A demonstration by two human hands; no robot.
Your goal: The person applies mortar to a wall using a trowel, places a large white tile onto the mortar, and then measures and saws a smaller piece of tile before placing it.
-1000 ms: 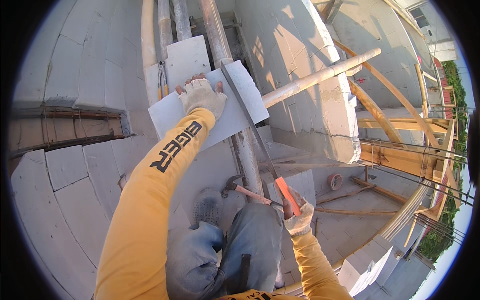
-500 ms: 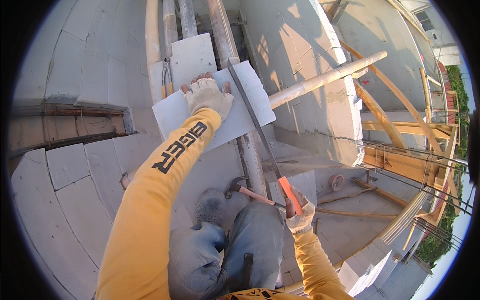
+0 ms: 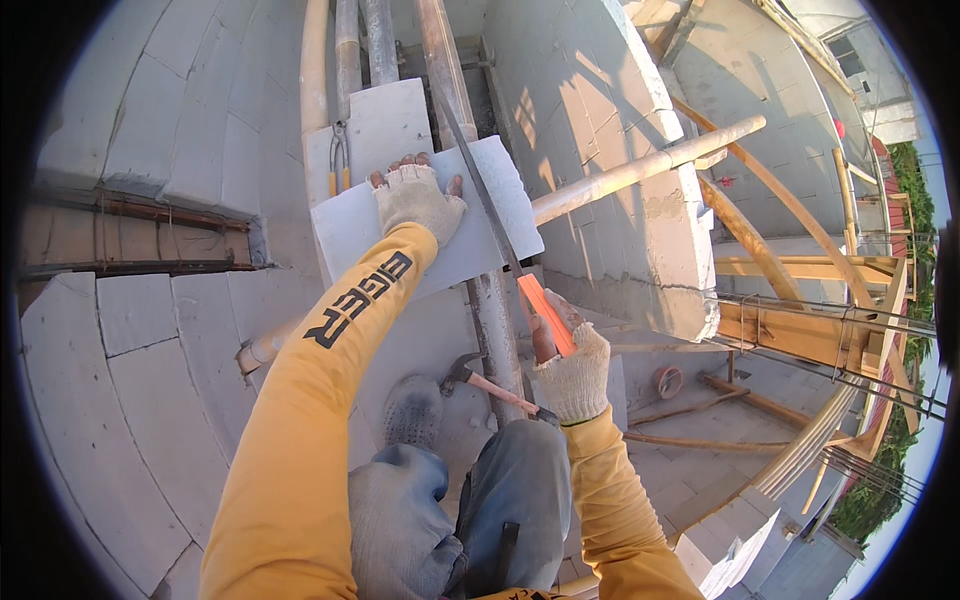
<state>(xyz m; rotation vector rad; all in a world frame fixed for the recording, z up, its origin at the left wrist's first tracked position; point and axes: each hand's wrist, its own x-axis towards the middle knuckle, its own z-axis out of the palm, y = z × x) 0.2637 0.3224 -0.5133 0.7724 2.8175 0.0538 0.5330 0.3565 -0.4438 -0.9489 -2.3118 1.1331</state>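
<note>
A pale lightweight block lies across the poles, and my left hand presses on its top. That hand wears a fingerless knitted glove, its fingers stretched out and apart. In a matching glove, my right hand is wrapped round the orange handle of a handsaw. The blade runs up and away across the right part of the block; whether its teeth are in a cut is hard to see. Beyond my left hand, pincers with yellow grips rest on a second pale block.
Several poles run away under the blocks. A hammer lies by my right knee. Another pole sticks out through the block wall at right. Wooden formwork with steel bars stands further right.
My right hand has pushed the saw forward and up, so its handle is now close to the block's near edge. My left hand stays on the block.
</note>
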